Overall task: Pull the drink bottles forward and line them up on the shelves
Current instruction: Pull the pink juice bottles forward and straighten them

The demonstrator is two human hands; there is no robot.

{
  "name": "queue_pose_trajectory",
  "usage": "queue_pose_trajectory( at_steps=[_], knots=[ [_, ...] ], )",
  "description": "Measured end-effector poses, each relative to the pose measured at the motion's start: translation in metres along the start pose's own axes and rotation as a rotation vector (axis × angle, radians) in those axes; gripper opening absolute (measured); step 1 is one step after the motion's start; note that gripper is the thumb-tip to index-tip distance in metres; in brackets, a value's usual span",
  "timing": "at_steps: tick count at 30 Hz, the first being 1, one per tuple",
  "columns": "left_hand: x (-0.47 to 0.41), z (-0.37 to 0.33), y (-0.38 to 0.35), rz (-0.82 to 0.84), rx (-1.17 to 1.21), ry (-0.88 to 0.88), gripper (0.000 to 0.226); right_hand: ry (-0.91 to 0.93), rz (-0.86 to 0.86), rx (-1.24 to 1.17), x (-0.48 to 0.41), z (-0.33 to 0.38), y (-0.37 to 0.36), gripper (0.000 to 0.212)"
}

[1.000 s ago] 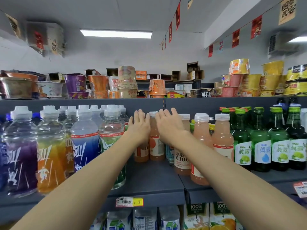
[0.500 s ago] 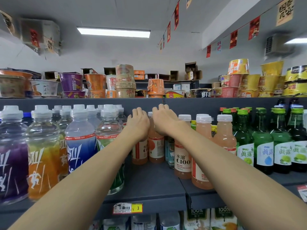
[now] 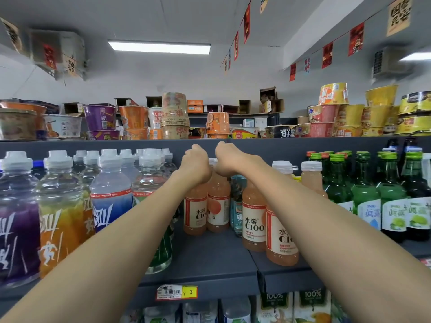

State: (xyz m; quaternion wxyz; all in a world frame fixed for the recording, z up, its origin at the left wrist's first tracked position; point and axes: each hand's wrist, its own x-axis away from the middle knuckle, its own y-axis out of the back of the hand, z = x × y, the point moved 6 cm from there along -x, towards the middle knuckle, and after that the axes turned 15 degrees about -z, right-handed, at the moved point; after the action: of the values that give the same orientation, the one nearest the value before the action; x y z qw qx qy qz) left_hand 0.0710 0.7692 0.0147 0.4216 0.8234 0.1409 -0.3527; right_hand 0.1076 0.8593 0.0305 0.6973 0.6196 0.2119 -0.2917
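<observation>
Head view, drinks shelf [image 3: 210,255]. Left hand [image 3: 195,164] is curled over the top of a peach drink bottle [image 3: 195,210] standing far back on the shelf; fingers hidden, so a firm grasp cannot be confirmed. Right hand [image 3: 229,160] is curled likewise over the neighbouring peach bottle [image 3: 218,206], cap partly visible between the hands. Two matching bottles [image 3: 254,220] stand further forward on the right. Green bottles [image 3: 366,201] stand right, sports drinks [image 3: 109,201] left.

The peach bottles [image 3: 218,201] look of clear glossy plastic with smooth paper-like labels and white matt caps. The green bottles [image 3: 366,201] look like shiny glass. The shelf [image 3: 210,257] is dark grey, matt and smooth.
</observation>
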Motion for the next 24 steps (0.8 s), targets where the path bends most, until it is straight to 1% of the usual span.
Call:
queue_pose_trajectory(
  at_steps=[1,2,4,6,7,10,11,13,15,18,24],
  knots=[
    [-0.001,0.000,0.001,0.029,-0.015,-0.015,0.049,0.017,0.008,0.030,0.000,0.002,0.002,0.010],
    [-0.002,0.000,0.002,0.060,-0.043,-0.043,0.043,0.028,0.021,0.049,-0.001,0.003,0.002,0.016],
    [-0.005,0.001,0.003,0.120,-0.106,-0.104,0.023,0.046,0.059,0.069,-0.001,0.005,0.003,0.022],
    [-0.005,0.001,0.005,0.137,-0.146,-0.144,0.011,0.061,0.087,0.098,0.000,0.007,0.004,0.012],
    [-0.005,-0.001,0.007,0.129,-0.166,-0.169,0.009,0.071,0.091,0.102,0.000,0.008,0.005,0.010],
    [-0.005,-0.007,0.011,0.101,-0.228,-0.259,0.015,0.109,0.114,0.146,0.000,0.010,0.007,0.032],
    [-0.005,-0.009,0.011,0.112,-0.252,-0.289,0.018,0.128,0.123,0.171,0.001,0.011,0.008,0.039],
    [-0.005,-0.010,0.010,0.159,-0.315,-0.350,0.030,0.148,0.154,0.226,0.002,0.007,0.008,0.060],
    [-0.004,-0.008,0.009,0.170,-0.391,-0.402,0.038,0.164,0.124,0.254,0.003,0.003,0.008,0.073],
    [-0.004,-0.008,0.005,0.128,-0.425,-0.467,0.035,0.174,0.054,0.171,0.003,0.001,0.005,0.073],
    [0.000,-0.010,0.000,0.127,-0.454,-0.533,0.038,0.166,0.066,0.153,0.001,0.004,0.005,0.071]
  ],
)
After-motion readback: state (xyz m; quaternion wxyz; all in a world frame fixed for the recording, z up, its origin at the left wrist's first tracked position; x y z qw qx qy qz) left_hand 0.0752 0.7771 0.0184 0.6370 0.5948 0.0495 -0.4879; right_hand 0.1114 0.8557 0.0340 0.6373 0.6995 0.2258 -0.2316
